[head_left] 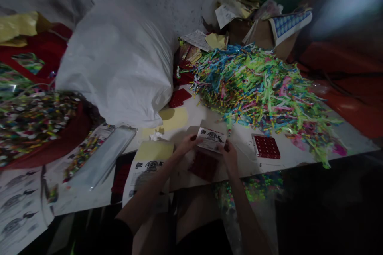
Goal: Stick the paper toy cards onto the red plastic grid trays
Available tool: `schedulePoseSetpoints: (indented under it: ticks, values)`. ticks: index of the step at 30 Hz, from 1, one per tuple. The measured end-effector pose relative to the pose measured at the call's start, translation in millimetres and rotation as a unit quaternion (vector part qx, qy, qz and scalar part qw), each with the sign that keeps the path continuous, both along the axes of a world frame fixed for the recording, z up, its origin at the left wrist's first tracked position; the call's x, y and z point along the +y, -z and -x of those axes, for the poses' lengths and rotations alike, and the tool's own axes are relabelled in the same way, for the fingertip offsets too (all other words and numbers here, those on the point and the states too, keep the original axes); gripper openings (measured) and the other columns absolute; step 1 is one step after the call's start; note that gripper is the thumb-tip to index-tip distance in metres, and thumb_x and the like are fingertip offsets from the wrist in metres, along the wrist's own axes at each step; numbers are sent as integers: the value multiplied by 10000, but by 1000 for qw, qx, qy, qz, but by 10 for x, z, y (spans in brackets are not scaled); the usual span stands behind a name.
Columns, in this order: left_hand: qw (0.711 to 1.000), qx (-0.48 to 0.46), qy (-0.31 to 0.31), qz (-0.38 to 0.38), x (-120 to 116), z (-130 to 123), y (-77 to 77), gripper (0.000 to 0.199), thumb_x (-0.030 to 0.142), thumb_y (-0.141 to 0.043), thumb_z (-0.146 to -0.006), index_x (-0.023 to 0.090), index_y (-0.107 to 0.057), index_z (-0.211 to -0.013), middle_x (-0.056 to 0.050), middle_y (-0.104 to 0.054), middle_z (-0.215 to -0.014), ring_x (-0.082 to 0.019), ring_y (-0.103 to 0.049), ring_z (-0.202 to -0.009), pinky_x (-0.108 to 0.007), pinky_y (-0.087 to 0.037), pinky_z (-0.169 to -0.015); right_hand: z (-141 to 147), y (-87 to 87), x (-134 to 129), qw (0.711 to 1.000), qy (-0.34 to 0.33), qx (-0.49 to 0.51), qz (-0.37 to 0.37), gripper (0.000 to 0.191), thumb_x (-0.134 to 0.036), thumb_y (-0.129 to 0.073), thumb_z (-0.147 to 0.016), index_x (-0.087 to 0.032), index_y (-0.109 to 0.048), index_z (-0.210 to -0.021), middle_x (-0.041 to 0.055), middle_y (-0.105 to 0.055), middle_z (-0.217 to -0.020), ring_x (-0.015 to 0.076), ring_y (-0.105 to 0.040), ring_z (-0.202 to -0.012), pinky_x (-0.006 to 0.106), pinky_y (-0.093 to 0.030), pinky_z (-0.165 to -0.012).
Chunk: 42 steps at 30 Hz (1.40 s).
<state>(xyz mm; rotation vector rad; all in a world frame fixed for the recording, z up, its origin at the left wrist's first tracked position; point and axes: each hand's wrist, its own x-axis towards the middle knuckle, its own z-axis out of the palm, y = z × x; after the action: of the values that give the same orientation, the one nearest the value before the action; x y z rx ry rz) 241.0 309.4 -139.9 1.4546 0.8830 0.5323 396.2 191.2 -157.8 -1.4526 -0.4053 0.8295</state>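
Both of my hands hold a white printed card (212, 138) with "TOY" lettering just over the table's front part. The fingers of my left hand (188, 144) pinch its left edge, and my right hand (229, 153) grips the right edge. Just below the card, a dark red sheet (203, 166) lies near the table edge; its detail is dim. Left of my left forearm, a stack of similar printed sheets (143, 171) has a pale yellow sheet (157, 150) at its top. A red dotted piece (267, 146) rests on white backing to the right of my right hand.
A large heap of colourful streamer-like strips (257, 87) covers the table's right rear. At the left rear stands a bulky white sack (119, 63). Clear plastic sleeves (101, 159) lie in front of it. A red basin (72, 135) of small coloured pieces is far left.
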Motion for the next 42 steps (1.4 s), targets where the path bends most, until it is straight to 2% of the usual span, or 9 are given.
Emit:
schedulePoseSetpoints:
  ticks: [4, 7, 12, 16, 20, 26, 30, 38, 42]
  values:
    - [988, -129, -34, 73, -206, -68, -232, 409, 501, -612, -744, 149, -628, -952, -58, -693, -904, -186, -626, -792, -306, -488, -748, 12, -162, -31, 995, -32, 86, -31, 371, -440, -726, -599, -185, -683, -866, 21, -719, -895, 180, -650, -839, 331, -503, -801]
    - [952, -251, -80, 158, -388, -139, -449, 355, 475, -601, -781, 155, -640, -929, -49, -696, -853, -183, -622, -773, -296, -484, -734, 50, -317, -65, 988, -36, 141, -58, 364, -452, -751, -574, -208, -679, -834, 8, -720, -904, 168, -653, -848, 317, -515, -796]
    - [929, -306, -88, 191, -550, -163, -679, 305, 412, -615, -790, 147, -654, -937, -56, -707, -905, -194, -627, -827, -311, -485, -794, 90, -584, -132, 973, 3, 197, -117, 287, -363, -784, -572, -227, -669, -797, -25, -709, -869, 135, -635, -823, 264, -508, -762]
    - [925, -304, -77, 214, -604, -71, -722, 339, 427, -665, -746, 164, -666, -960, -52, -709, -943, -196, -631, -863, -304, -483, -807, 96, -794, -229, 994, 11, 29, -109, 262, -410, -712, -671, -203, -647, -818, -25, -673, -798, 131, -598, -760, 267, -479, -729]
    - [950, -243, -94, 173, -681, 20, -744, 340, 351, -746, -680, 137, -675, -936, -50, -716, -860, -163, -636, -759, -256, -482, -721, 178, -970, -326, 986, 34, -149, -71, 303, -453, -646, -731, -177, -629, -855, -2, -652, -761, 143, -570, -724, 272, -457, -675]
    - [931, -285, -109, 201, -800, 97, -679, 307, 334, -698, -746, 118, -674, -962, -72, -722, -877, -161, -652, -765, -268, -486, -751, 347, -971, -364, 984, 58, -138, -93, 305, -431, -640, -747, -175, -626, -912, 28, -662, -876, 165, -591, -827, 304, -466, -762]
    - [914, -316, -114, 227, -839, 149, -669, 319, 349, -658, -786, 112, -670, -999, -96, -714, -958, -192, -650, -903, -299, -467, -877, 385, -926, -354, 990, 50, -38, -129, 281, -413, -661, -735, -196, -640, -913, 9, -671, -903, 158, -591, -877, 289, -468, -795]
    - [888, -357, -81, 280, -849, 182, -951, 471, 500, -440, -871, 164, -581, -1169, -112, -621, -1175, -252, -532, -1168, -402, -418, -1006, 429, -937, -353, 979, 38, 137, -144, 304, -398, -747, -621, -241, -667, -868, -19, -709, -907, 151, -635, -878, 272, -515, -789]
    - [889, -330, -101, 302, -865, 170, -1048, 427, 383, -388, -891, 122, -593, -1161, -121, -602, -1193, -238, -422, -1280, -370, -428, -990, 518, -975, -361, 972, 39, 186, -141, 315, -381, -777, -581, -232, -662, -833, -21, -717, -876, 150, -655, -838, 267, -537, -752]
